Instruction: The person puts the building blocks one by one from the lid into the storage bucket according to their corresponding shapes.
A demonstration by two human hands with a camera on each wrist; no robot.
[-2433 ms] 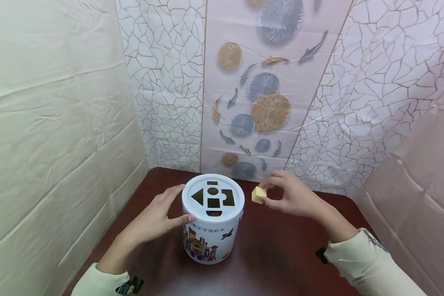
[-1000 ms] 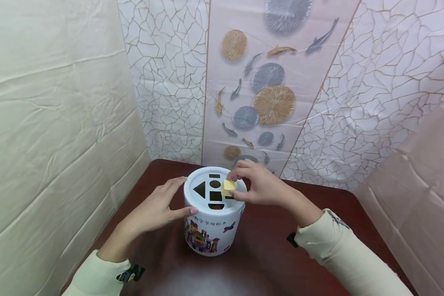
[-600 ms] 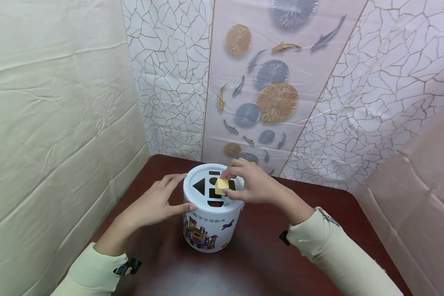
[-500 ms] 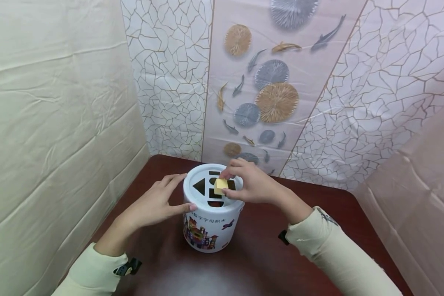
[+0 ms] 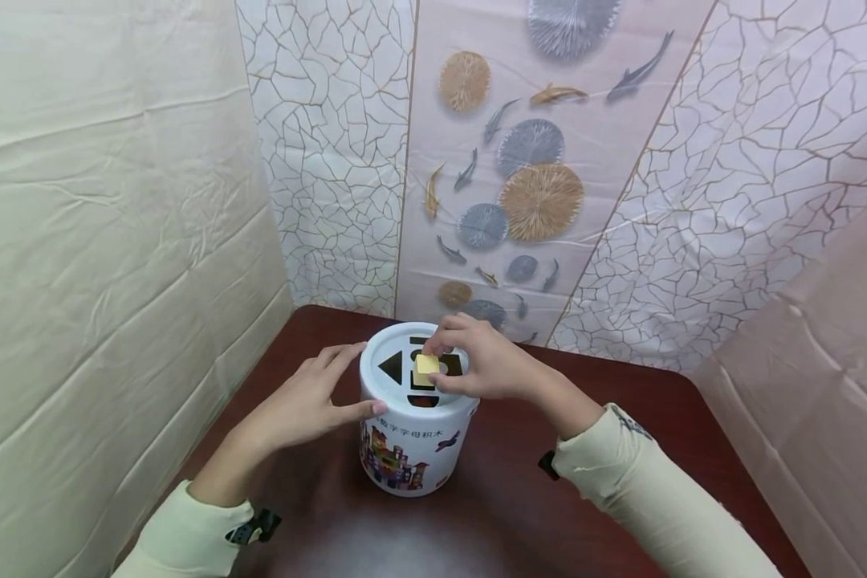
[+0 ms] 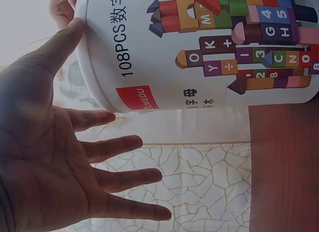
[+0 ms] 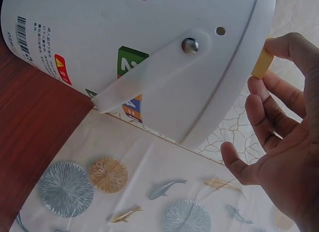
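Observation:
A white toy-block bucket (image 5: 413, 449) stands on the table, its lid pierced with shaped holes: a triangle, a square and several others. My right hand (image 5: 480, 360) pinches a yellow block (image 5: 425, 366) between thumb and fingertips, right over the square hole in the middle of the lid. In the right wrist view the yellow block (image 7: 262, 64) shows at the lid's edge line, partly hidden by the bucket. My left hand (image 5: 299, 405) rests on the lid's left rim, thumb at the front, fingers straight; the left wrist view shows those fingers (image 6: 124, 179) spread beside the bucket.
The dark red-brown table (image 5: 549, 474) lies under the bucket. A patterned cloth (image 5: 491, 201) hangs behind it, and pale fabric walls (image 5: 130, 281) close in on both sides. A white strap handle (image 7: 149, 72) hangs down the bucket's side.
My right hand has carried the yellow block leftward from beside the bucket to above the lid, then lower toward the square hole. My left hand has stayed on the rim.

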